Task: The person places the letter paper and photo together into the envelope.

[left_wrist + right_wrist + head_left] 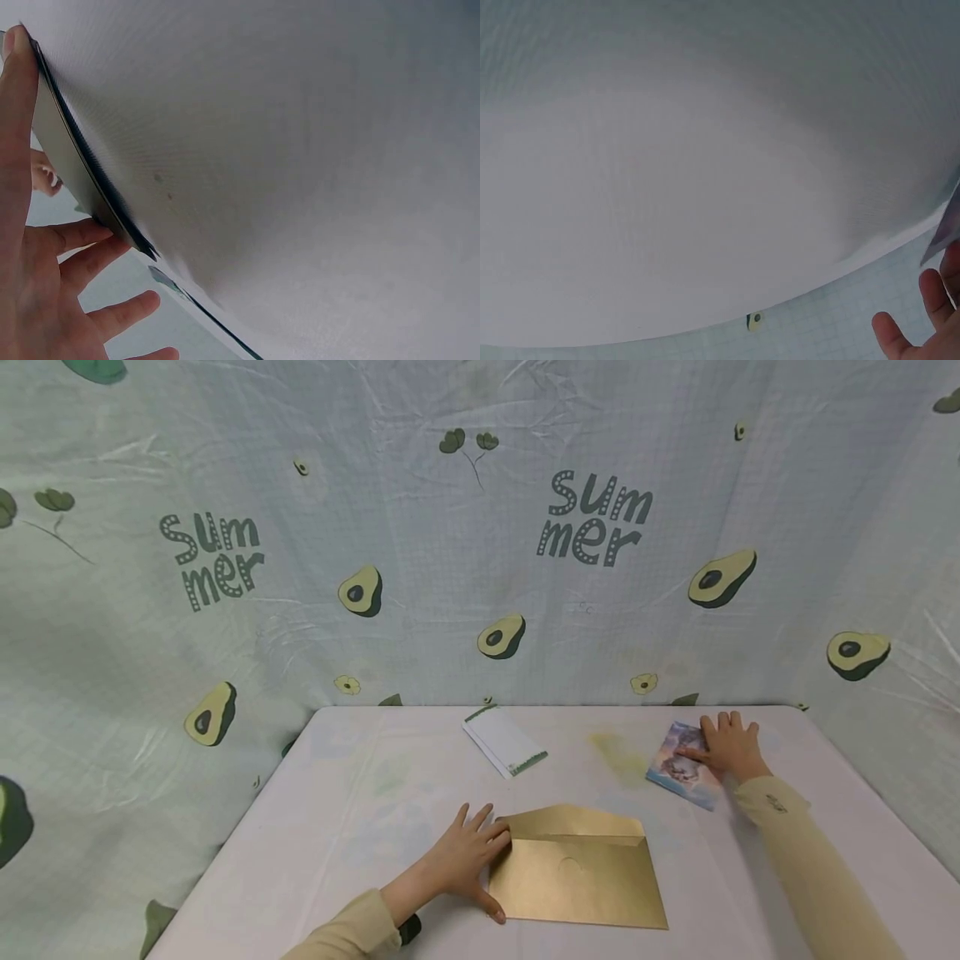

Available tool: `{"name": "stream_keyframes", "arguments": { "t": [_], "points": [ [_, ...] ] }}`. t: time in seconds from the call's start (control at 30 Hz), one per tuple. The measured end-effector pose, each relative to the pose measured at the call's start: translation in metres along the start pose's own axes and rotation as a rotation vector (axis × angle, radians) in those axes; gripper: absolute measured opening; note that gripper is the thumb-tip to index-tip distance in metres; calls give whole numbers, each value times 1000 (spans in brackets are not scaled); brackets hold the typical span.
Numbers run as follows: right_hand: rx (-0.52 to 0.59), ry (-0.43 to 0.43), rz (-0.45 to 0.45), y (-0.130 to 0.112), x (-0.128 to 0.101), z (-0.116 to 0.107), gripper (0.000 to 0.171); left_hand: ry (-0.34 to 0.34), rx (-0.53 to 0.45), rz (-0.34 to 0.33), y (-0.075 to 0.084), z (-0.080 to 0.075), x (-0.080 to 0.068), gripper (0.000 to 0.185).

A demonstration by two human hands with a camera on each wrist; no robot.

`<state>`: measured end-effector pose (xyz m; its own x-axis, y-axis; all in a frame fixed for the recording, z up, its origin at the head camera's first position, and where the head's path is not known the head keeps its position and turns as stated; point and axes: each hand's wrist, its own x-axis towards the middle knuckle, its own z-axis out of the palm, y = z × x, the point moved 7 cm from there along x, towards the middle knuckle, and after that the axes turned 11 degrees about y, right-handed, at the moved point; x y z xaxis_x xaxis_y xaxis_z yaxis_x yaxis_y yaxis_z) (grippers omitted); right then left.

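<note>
A gold envelope lies near the front of the white table, its flap folded up at the back. My left hand rests at the envelope's left side, fingers spread. Its thumb touches the near left corner, and the fingertips touch the far left part. In the left wrist view, the thumb and fingers span the edge of the envelope. At the far right, my right hand rests on a card with a pastel picture, thumb across its face. Part of the card shows beside the fingers in the right wrist view.
A white notepad or folded card with green patterned ends lies at the back middle of the table. Behind the table hangs a pale curtain printed with avocados and lettering. A dark strap piece shows at the left wrist.
</note>
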<state>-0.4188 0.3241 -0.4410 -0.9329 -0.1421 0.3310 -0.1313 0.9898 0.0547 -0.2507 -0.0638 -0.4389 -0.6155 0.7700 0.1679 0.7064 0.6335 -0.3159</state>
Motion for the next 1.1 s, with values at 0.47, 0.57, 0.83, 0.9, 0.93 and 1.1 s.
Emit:
{"name": "stream_keyframes", "arguments": {
  "t": [0.47, 0.57, 0.83, 0.9, 0.93, 1.1],
  "points": [
    [11, 185, -207, -3, 6, -34, 38, 7, 19, 5, -2, 0, 2, 99],
    [90, 169, -201, -4, 5, -51, 25, 7, 26, 4, -3, 0, 2, 99],
    [298, 57, -85, 8, 2, -89, 15, -14, 31, 10, -2, 1, 1, 99],
    [357, 52, -65, 10, -3, -99, 16, 0, 29, 15, -2, 0, 0, 99],
    [387, 50, -53, 10, -5, -103, 17, 7, 29, 16, -1, 0, 0, 99],
    [474, 86, -41, 11, -16, -119, 19, 8, 33, 17, 0, -1, 0, 99]
  ]
}}
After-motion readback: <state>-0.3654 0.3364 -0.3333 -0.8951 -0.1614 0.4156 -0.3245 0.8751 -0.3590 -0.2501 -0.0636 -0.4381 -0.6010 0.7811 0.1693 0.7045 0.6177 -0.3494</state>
